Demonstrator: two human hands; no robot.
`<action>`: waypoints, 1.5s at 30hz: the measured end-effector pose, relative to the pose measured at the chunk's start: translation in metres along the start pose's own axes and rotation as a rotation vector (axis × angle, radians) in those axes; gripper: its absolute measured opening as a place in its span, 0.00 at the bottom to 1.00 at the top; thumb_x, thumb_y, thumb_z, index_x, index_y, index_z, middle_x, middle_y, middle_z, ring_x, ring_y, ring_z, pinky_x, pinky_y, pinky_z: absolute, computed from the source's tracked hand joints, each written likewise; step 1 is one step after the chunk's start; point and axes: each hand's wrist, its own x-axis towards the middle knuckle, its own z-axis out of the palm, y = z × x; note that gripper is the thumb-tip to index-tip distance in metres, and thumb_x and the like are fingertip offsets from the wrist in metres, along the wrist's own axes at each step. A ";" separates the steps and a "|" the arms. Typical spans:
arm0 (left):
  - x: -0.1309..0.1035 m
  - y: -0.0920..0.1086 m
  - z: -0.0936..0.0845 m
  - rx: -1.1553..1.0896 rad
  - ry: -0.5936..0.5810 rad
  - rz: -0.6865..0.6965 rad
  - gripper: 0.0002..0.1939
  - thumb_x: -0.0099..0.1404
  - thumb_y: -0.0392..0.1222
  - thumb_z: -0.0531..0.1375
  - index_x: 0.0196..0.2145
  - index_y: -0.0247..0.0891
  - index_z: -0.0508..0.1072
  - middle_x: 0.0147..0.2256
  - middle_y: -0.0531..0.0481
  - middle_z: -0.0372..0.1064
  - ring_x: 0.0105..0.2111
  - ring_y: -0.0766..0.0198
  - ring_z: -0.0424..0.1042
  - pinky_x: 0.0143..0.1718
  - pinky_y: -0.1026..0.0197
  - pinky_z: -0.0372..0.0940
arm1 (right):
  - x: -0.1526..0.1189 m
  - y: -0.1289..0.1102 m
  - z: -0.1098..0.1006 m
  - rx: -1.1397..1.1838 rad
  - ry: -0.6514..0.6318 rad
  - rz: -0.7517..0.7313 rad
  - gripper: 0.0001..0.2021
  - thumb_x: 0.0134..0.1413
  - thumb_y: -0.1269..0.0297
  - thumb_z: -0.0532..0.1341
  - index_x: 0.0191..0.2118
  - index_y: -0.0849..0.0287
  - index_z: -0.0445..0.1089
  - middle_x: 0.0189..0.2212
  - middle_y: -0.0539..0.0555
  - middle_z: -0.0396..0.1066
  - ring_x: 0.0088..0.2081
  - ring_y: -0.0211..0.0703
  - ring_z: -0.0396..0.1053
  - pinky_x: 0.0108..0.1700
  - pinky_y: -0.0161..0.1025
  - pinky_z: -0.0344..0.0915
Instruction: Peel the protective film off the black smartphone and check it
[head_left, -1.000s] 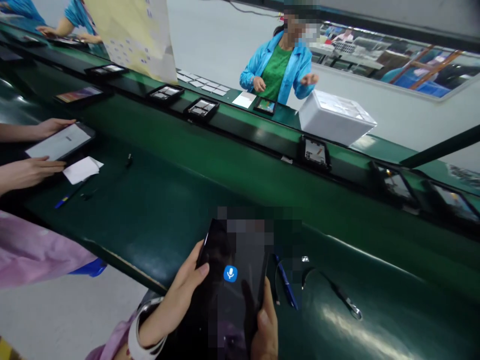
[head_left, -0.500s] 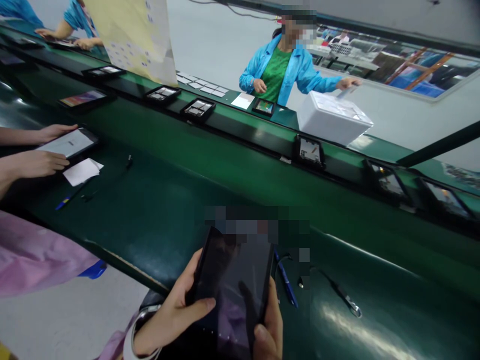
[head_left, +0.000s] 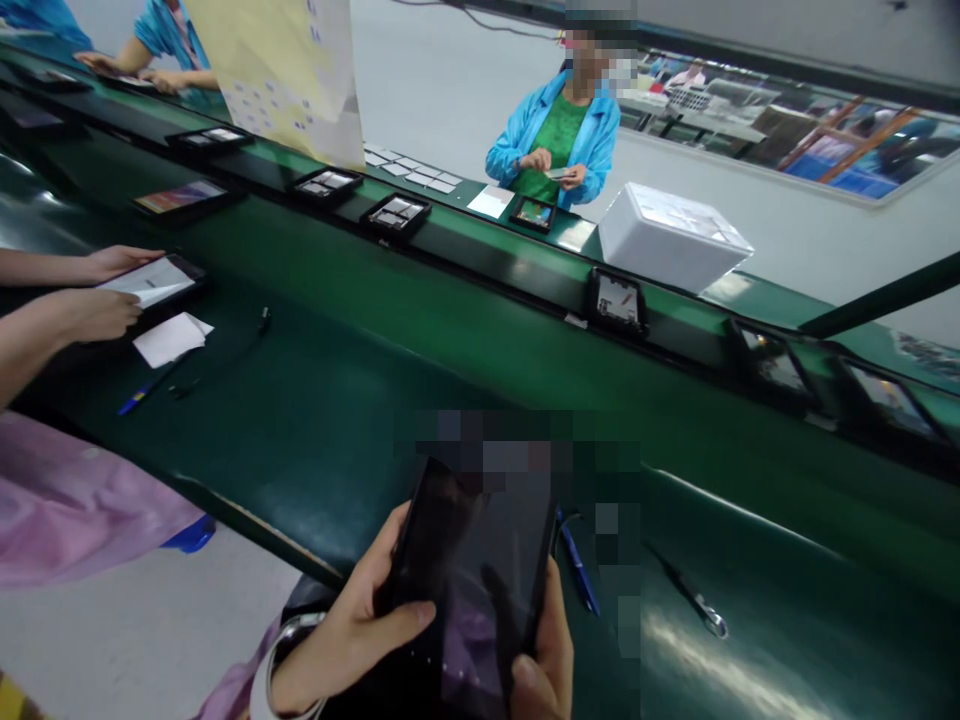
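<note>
A dark tablet (head_left: 480, 590) with a glossy, reflecting screen is held upright near the bottom centre. My left hand (head_left: 360, 630) grips its left edge, the thumb lying over the screen. Around the lower right edge wraps my right hand (head_left: 547, 650), its thumb at the front. Blurred blocks cover the tablet's top edge. Just right of the tablet, a blue pen (head_left: 577, 565) lies on the green bench (head_left: 315, 400). Farther right is a dark strap (head_left: 686, 590) with a metal ring.
At the left, a co-worker's hands (head_left: 90, 300) hold another tablet (head_left: 161, 282) beside white papers (head_left: 174, 340). Black trays (head_left: 395, 218) with device parts line the raised track. Across it, a person in blue (head_left: 555, 140) stands near a white box (head_left: 671, 240).
The person across has drawn an arm back from the white box and now holds a small flat item in both hands. The view has shifted slightly; my hands keep their hold.
</note>
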 end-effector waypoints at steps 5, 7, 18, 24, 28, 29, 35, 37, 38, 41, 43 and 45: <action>0.001 0.002 0.002 0.007 0.022 0.008 0.38 0.64 0.40 0.66 0.67 0.56 0.57 0.66 0.53 0.61 0.66 0.57 0.59 0.64 0.63 0.58 | -0.002 0.000 0.005 0.032 0.043 -0.014 0.32 0.39 0.47 0.73 0.55 0.32 0.70 0.52 0.42 0.74 0.51 0.49 0.74 0.53 0.42 0.72; 0.001 0.004 0.001 0.008 0.029 0.006 0.38 0.64 0.40 0.67 0.67 0.55 0.58 0.65 0.53 0.62 0.66 0.58 0.59 0.64 0.65 0.57 | -0.003 0.001 0.007 0.048 0.041 -0.007 0.32 0.40 0.47 0.72 0.55 0.32 0.69 0.53 0.41 0.74 0.51 0.50 0.75 0.52 0.44 0.72; 0.022 0.023 0.015 0.084 0.216 -0.071 0.31 0.62 0.50 0.66 0.59 0.38 0.68 0.58 0.43 0.71 0.59 0.52 0.69 0.60 0.58 0.64 | 0.004 0.014 0.005 -0.033 -0.012 0.016 0.36 0.31 0.48 0.75 0.52 0.28 0.69 0.45 0.42 0.77 0.50 0.57 0.75 0.51 0.48 0.72; 0.027 0.028 0.020 0.117 0.267 -0.068 0.27 0.62 0.51 0.65 0.55 0.36 0.70 0.54 0.44 0.75 0.55 0.56 0.73 0.55 0.62 0.67 | 0.004 0.012 0.008 -0.094 0.018 0.014 0.40 0.30 0.45 0.75 0.56 0.35 0.68 0.48 0.46 0.77 0.50 0.58 0.75 0.51 0.49 0.73; 0.027 0.027 0.021 0.122 0.263 -0.085 0.28 0.62 0.52 0.65 0.56 0.36 0.69 0.55 0.42 0.75 0.55 0.54 0.73 0.55 0.60 0.68 | 0.004 0.010 0.011 -0.080 0.032 0.037 0.40 0.29 0.45 0.75 0.55 0.35 0.68 0.47 0.46 0.77 0.50 0.58 0.74 0.51 0.49 0.72; 0.027 0.027 0.020 0.124 0.265 -0.086 0.28 0.62 0.53 0.65 0.56 0.36 0.70 0.55 0.42 0.75 0.55 0.53 0.73 0.56 0.58 0.68 | 0.004 0.010 0.011 -0.071 0.030 0.036 0.40 0.29 0.45 0.75 0.55 0.35 0.69 0.47 0.46 0.77 0.50 0.58 0.75 0.51 0.49 0.72; 0.018 0.009 0.003 0.070 0.316 -0.083 0.36 0.58 0.60 0.65 0.60 0.39 0.70 0.62 0.42 0.67 0.65 0.44 0.60 0.68 0.47 0.52 | 0.002 0.016 0.003 -0.114 0.028 -0.002 0.40 0.34 0.42 0.73 0.58 0.36 0.67 0.52 0.46 0.75 0.51 0.55 0.74 0.51 0.45 0.72; 0.015 0.004 -0.003 0.010 0.308 -0.112 0.37 0.60 0.62 0.63 0.60 0.38 0.70 0.64 0.43 0.63 0.68 0.45 0.54 0.71 0.46 0.43 | 0.001 0.017 0.001 -0.139 0.043 -0.044 0.36 0.40 0.40 0.70 0.59 0.36 0.67 0.57 0.44 0.71 0.58 0.53 0.69 0.57 0.45 0.68; 0.014 0.003 -0.003 -0.025 0.322 -0.137 0.37 0.60 0.63 0.62 0.60 0.38 0.70 0.65 0.43 0.62 0.68 0.46 0.53 0.72 0.46 0.40 | 0.001 0.016 0.001 -0.157 0.062 -0.056 0.34 0.43 0.40 0.68 0.59 0.35 0.67 0.59 0.43 0.69 0.61 0.52 0.65 0.60 0.45 0.65; 0.012 0.005 0.001 -0.103 0.417 -0.205 0.35 0.61 0.63 0.62 0.59 0.40 0.71 0.66 0.45 0.61 0.69 0.47 0.51 0.72 0.45 0.40 | 0.002 0.011 0.005 -0.229 0.115 -0.048 0.31 0.48 0.44 0.67 0.60 0.36 0.66 0.63 0.43 0.64 0.66 0.51 0.57 0.65 0.49 0.59; 0.012 0.010 0.006 -0.109 0.462 -0.218 0.33 0.62 0.62 0.62 0.59 0.41 0.71 0.65 0.46 0.62 0.69 0.47 0.52 0.71 0.45 0.44 | 0.005 0.008 0.009 -0.294 0.115 -0.043 0.35 0.46 0.48 0.68 0.62 0.38 0.64 0.64 0.45 0.62 0.67 0.55 0.56 0.66 0.52 0.57; 0.012 0.013 0.010 -0.102 0.501 -0.212 0.32 0.63 0.62 0.61 0.58 0.42 0.72 0.65 0.47 0.63 0.68 0.48 0.53 0.71 0.47 0.46 | 0.008 0.006 0.013 -0.376 0.069 -0.078 0.39 0.43 0.49 0.70 0.63 0.37 0.61 0.65 0.45 0.60 0.68 0.57 0.54 0.68 0.55 0.54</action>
